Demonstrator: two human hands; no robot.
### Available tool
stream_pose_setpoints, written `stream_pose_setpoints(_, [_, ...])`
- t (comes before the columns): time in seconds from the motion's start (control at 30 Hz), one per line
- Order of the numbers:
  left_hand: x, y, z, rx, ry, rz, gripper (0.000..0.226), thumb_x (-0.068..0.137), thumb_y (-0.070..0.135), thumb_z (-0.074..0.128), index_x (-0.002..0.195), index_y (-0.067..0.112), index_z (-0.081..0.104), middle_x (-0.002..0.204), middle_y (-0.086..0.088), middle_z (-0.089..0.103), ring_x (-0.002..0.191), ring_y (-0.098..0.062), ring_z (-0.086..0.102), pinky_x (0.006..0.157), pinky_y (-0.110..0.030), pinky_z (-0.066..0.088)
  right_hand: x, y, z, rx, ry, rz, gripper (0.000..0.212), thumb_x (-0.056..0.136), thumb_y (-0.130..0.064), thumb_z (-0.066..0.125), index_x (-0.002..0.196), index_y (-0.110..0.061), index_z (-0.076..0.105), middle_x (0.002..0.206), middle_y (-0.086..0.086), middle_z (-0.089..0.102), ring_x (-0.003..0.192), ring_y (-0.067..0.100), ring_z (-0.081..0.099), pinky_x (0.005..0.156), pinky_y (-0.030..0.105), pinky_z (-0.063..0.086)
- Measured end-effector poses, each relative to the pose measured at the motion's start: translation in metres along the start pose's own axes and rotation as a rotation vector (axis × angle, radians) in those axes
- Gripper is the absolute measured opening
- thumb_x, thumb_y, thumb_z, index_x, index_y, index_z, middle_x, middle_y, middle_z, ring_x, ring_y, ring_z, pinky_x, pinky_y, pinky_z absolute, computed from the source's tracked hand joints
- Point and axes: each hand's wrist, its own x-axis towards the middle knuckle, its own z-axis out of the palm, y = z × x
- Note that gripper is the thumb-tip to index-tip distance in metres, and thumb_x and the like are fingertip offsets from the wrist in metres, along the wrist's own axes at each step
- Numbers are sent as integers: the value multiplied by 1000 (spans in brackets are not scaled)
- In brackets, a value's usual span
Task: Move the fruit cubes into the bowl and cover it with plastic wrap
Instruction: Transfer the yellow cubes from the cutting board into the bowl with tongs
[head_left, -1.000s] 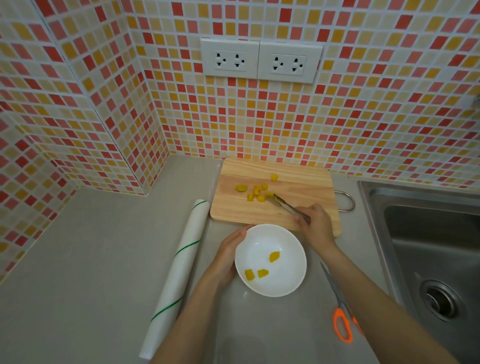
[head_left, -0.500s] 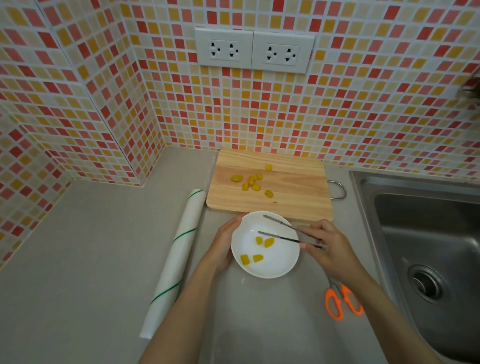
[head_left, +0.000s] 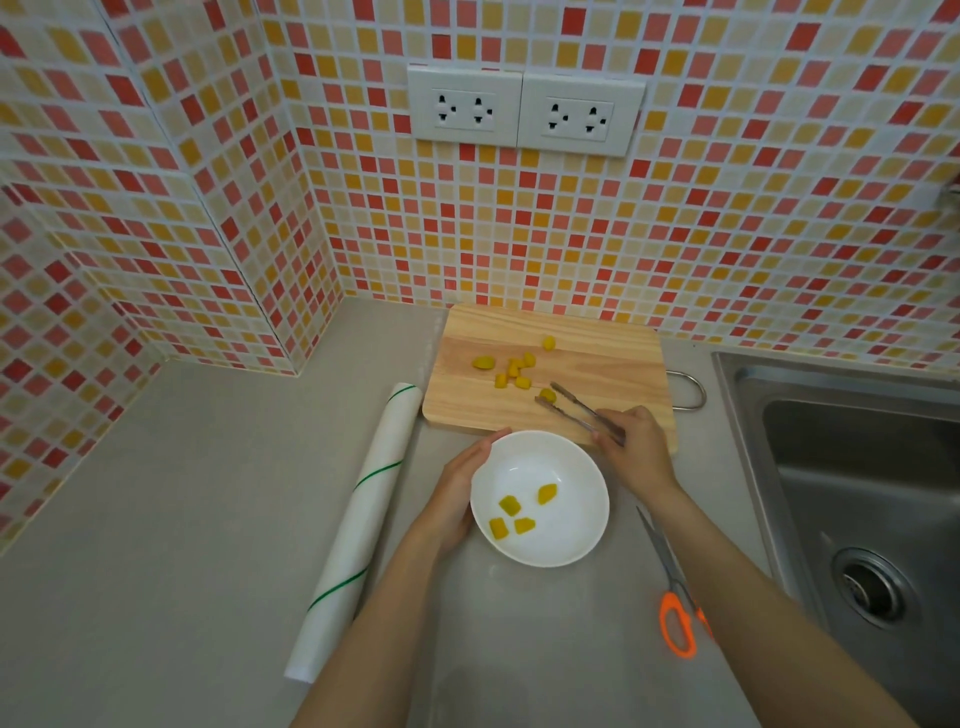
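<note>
A white bowl (head_left: 571, 545) stands on the counter in front of a wooden cutting board (head_left: 597, 364). Several yellow fruit cubes (head_left: 509, 505) lie in the bowl, and several more fruit cubes (head_left: 514, 368) lie on the board. My left hand (head_left: 460, 488) cups the bowl's left rim. My right hand (head_left: 636, 448) grips metal tongs (head_left: 574, 410) over the board, their tips on either side of one fruit cube (head_left: 547, 395). A roll of plastic wrap (head_left: 358, 525) lies on the counter to the left of the bowl.
Orange-handled scissors (head_left: 675, 618) lie to the right of the bowl, partly under my right forearm. A steel sink (head_left: 857, 467) fills the right side. Tiled walls with two sockets (head_left: 524, 109) close off the back and left.
My right hand dropped a cube from the tongs into the bowl, then carried the tongs back over the board to another cube. My left hand stayed on the bowl.
</note>
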Motion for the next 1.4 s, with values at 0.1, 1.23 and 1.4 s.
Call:
stream_pose_setpoints(0.1, [-2, 1, 0, 9, -21, -9, 38, 93, 31, 48, 127, 19, 59, 129, -6, 62, 118, -25, 59, 105, -45, 43, 2, -2, 6, -9, 14, 2, 30, 84, -7, 62, 113, -7, 66, 97, 23, 57, 92, 34, 56, 74, 26, 36])
stream_pose_setpoints(1.23, [-3, -1, 9, 155, 58, 64, 27, 95, 24, 46, 107, 29, 70, 108, 10, 72, 99, -11, 68, 80, -25, 53, 53, -24, 23, -31, -92, -69, 33, 81, -9, 65, 113, -10, 67, 97, 19, 58, 93, 34, 56, 75, 24, 34])
stream_pose_setpoints(1.4, [-3, 0, 9, 172, 52, 78, 29, 96, 23, 43, 104, 31, 69, 108, 11, 72, 100, -7, 67, 81, -21, 54, 41, -27, 17, -10, -35, -111, 28, 82, -3, 62, 110, -5, 68, 93, 20, 59, 88, 34, 57, 74, 27, 38])
